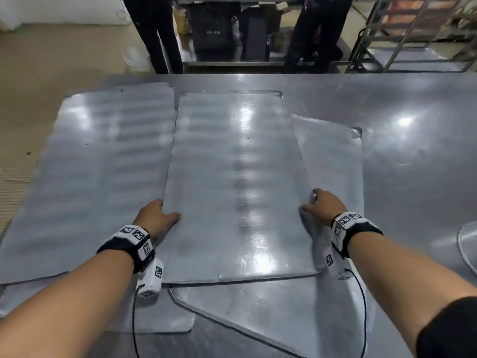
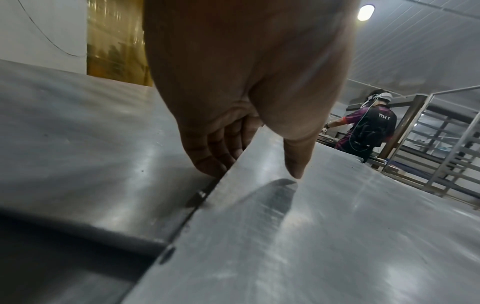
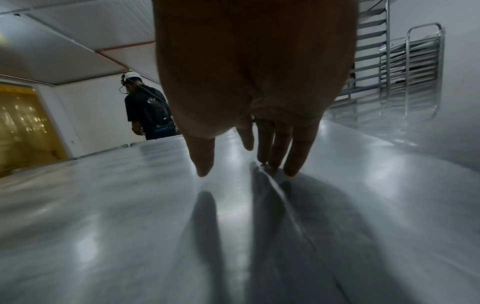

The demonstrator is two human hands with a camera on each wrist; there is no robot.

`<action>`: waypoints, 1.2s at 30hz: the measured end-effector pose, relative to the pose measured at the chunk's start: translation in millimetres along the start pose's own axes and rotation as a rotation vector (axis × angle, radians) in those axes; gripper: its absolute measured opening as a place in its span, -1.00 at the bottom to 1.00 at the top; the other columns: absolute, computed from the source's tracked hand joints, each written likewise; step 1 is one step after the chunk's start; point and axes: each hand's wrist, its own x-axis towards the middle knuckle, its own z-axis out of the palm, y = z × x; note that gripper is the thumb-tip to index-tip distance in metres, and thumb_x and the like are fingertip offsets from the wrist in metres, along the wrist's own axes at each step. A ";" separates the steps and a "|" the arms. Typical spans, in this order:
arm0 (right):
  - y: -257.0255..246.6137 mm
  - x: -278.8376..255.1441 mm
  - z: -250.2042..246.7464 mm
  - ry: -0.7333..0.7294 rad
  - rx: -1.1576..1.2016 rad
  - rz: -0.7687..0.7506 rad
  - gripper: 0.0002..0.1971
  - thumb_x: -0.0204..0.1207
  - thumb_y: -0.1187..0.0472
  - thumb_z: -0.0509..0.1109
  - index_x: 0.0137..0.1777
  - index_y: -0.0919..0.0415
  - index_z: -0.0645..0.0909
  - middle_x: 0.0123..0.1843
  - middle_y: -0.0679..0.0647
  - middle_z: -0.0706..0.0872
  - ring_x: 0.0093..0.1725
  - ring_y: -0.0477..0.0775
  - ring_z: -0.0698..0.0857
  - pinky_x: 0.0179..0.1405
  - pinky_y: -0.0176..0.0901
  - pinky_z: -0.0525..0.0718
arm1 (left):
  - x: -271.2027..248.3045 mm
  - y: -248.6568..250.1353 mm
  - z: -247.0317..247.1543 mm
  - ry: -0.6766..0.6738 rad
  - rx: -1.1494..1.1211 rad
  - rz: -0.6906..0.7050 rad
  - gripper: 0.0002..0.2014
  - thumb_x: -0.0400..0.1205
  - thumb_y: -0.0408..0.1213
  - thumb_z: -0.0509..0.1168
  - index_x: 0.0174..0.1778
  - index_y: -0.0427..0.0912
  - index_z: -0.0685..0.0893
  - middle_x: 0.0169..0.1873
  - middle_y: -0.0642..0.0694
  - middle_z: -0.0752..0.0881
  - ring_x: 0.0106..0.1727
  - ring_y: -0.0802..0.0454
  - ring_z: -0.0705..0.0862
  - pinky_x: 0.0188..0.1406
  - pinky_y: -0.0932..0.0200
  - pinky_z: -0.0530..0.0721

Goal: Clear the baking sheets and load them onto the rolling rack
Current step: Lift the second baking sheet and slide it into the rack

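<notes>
Gripping the top baking sheet (image 1: 232,182) by its two long edges is the step in hand. The sheet lies flat at the centre of the desk (image 1: 413,140), overlapping a left sheet (image 1: 103,177) at 9 o'clock, a right sheet (image 1: 333,156) at 3 o'clock and a further sheet (image 1: 258,311) at 6 o'clock. Its long axis runs from 6 o'clock to 12 o'clock, straight away from the person.

The left hand (image 1: 157,218) sits on the left long edge. In the left wrist view the fingers (image 2: 207,156) curl under that edge while the thumb (image 2: 296,162) presses on top, so this side is pinched and slightly raised. The right hand (image 1: 322,205) sits on the right long edge, level with the left. Its fingers (image 3: 275,148) are spread and nearly straight, tips touching metal at the edge, the thumb on the sheet's top face; no grip is closed here yet.

Both hands are equally near, on the near half of the sheet. The rolling rack (image 1: 413,29) stands at 1 o'clock beyond the desk. Judged from this, the right side must be hooked under before a level lift; otherwise the sheet may tilt or slide.
</notes>
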 end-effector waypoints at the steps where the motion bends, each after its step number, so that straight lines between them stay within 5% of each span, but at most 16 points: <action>1: 0.3 5.8 0.1 0.002 -0.006 -0.010 -0.34 0.47 -0.05 0.55 0.47 0.29 0.49 0.37 0.32 0.64 0.31 0.34 0.64 0.20 0.03 0.60 | 1.7 1.8 1.1 0.012 -0.003 -0.005 -0.75 0.51 -0.10 0.49 0.06 -0.03 0.67 0.00 -0.08 0.76 -0.08 -0.07 0.65 -0.03 0.15 0.55; 5: 5.7 20.3 2.0 0.027 0.000 -0.041 -0.54 0.40 -0.03 0.58 0.13 0.25 0.58 0.18 0.30 0.66 0.10 0.30 0.65 -0.09 -0.07 0.47 | 6.7 5.1 4.7 0.029 -0.021 -0.025 -0.70 0.50 -0.09 0.49 0.10 -0.05 0.67 0.00 -0.05 0.74 -0.06 -0.07 0.66 -0.04 0.15 0.55; 11: 8.7 23.6 6.1 0.047 0.073 -0.034 -0.50 0.39 0.01 0.62 0.20 0.28 0.61 0.18 0.26 0.61 0.09 0.30 0.63 -0.02 -0.04 0.53 | 10.2 3.2 8.2 0.052 -0.052 -0.020 -0.64 0.50 -0.09 0.53 0.16 -0.09 0.66 0.00 -0.04 0.72 -0.03 -0.07 0.66 0.00 0.14 0.56; 20: 16.6 16.8 7.8 0.061 0.159 -0.008 -0.65 0.36 0.07 0.64 -0.11 0.26 0.58 -0.14 0.19 0.66 -0.21 0.21 0.62 -0.44 -0.16 0.40 | 20.4 6.5 8.7 -0.002 -0.005 0.004 -0.62 0.49 -0.06 0.53 0.15 -0.12 0.67 0.07 -0.09 0.77 0.05 -0.12 0.71 0.04 0.10 0.60; 36: 58.6 -36.0 12.8 0.095 0.218 0.165 -0.58 0.36 0.00 0.62 0.04 0.23 0.58 0.11 0.28 0.65 -0.06 0.26 0.66 -0.14 -0.04 0.58 | 29.4 41.1 23.3 -0.088 0.047 0.121 -0.66 0.50 -0.10 0.53 0.14 -0.12 0.71 0.06 -0.09 0.79 -0.02 -0.08 0.69 -0.01 0.14 0.57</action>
